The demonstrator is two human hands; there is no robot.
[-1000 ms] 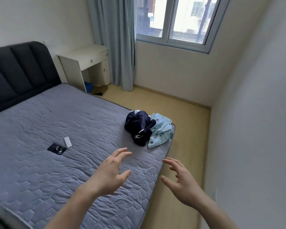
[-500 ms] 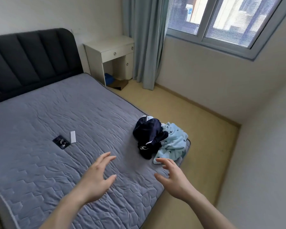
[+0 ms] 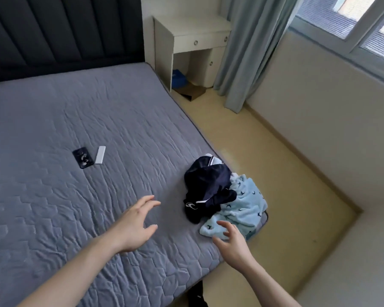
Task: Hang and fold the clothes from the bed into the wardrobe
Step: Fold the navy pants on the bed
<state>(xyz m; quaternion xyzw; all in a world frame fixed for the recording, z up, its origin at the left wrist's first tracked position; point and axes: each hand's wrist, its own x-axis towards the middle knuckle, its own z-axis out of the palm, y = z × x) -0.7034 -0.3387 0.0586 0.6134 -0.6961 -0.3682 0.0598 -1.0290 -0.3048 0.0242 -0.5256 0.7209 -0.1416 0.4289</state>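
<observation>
1. Clothes: a crumpled navy-blue garment w/ white trim and logo [image 3: 207, 185] lies at the near right corner of the bed w/ grey quilted cover [image 3: 80, 120], bunched on and against a crumpled light-blue fleece garment w/ small dark bird print [image 3: 242, 209], which reaches the bed's right edge.
2. Left hand [image 3: 134, 227]: over the bed, left of the navy garment, apart from it; fingers spread and loosely bent, grip holding nothing.
3. Right hand [image 3: 232, 240]: at the near edge of the light-blue garment, fingers relaxed and parted, grip holding nothing; can't tell if fingertips touch the fabric.
4. Further left on the bed: a dark phone [image 3: 83, 157] w/ a small white rectangular bar [image 3: 100, 155] just beside it on its right, both well apart from the clothes.
5. Far end: dark padded headboard [image 3: 62, 29]. Right of it a white bedside desk w/ drawers [image 3: 193, 41], blue and brown items under it on the floor.
6. Far right: pale blue-grey curtain [image 3: 242, 52] hanging beside a window [image 3: 353, 23]. Tan floor [image 3: 264, 151] along the bed's right side.
</observation>
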